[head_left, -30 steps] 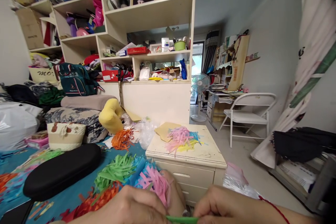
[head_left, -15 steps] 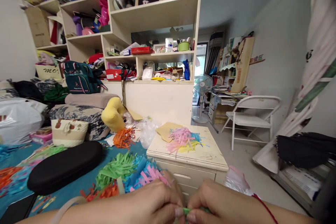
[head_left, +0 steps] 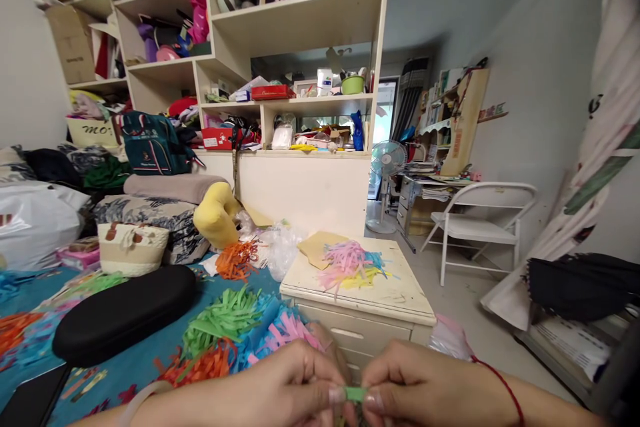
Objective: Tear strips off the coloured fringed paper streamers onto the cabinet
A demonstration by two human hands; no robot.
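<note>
At the bottom centre, my left hand (head_left: 305,383) and my right hand (head_left: 400,380) face each other, fingertips pinched. Between them stretches a short piece of green paper strip (head_left: 355,394), one end in each pinch. The rest of the strip is hidden by my fingers. Just beyond my left forearm lie bunches of cut paper: a green fringe (head_left: 225,317), orange strips (head_left: 200,363), blue strips (head_left: 253,337) and pink strips (head_left: 290,333).
A cream drawer cabinet (head_left: 400,280) ahead carries pink, blue and yellow fringes (head_left: 347,260). On the teal bedcover lie a black oval case (head_left: 125,313), a phone (head_left: 35,397) and an orange fringe (head_left: 236,260). A white folding chair (head_left: 480,223) stands right.
My hands have risen slightly and drawn a little apart, so more of the green strip shows between the fingertips. A pale green strip near the orange paper is no longer visible.
</note>
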